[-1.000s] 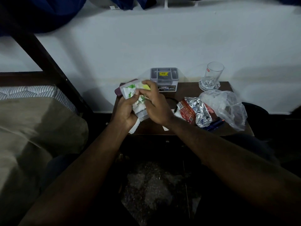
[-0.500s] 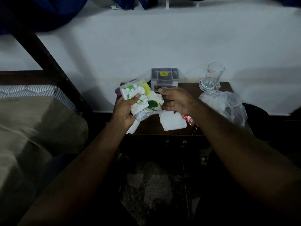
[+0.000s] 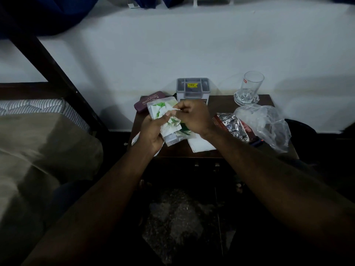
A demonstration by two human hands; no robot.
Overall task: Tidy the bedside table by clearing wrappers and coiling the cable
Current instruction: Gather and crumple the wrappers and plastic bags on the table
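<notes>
A bundle of white and green wrappers (image 3: 163,112) is held over the left part of the dark wooden bedside table (image 3: 221,102). My left hand (image 3: 151,131) grips the bundle from below. My right hand (image 3: 194,118) pinches its top edge with thumb and fingers. A white paper (image 3: 201,145) lies flat on the table near the front edge. To the right lie a crumpled foil and red wrapper (image 3: 233,126) and a clear plastic bag (image 3: 267,123). No cable can be made out.
A grey lidded box (image 3: 193,89) stands at the back against the white wall. A maroon glasses case (image 3: 148,100) lies at the back left, a drinking glass (image 3: 250,89) at the back right. The bed with a striped mattress (image 3: 34,107) is on the left.
My right hand had reached out over the table half a second ago; it has come back to the wrapper bundle and now pinches it. The foil wrapper is uncovered again.
</notes>
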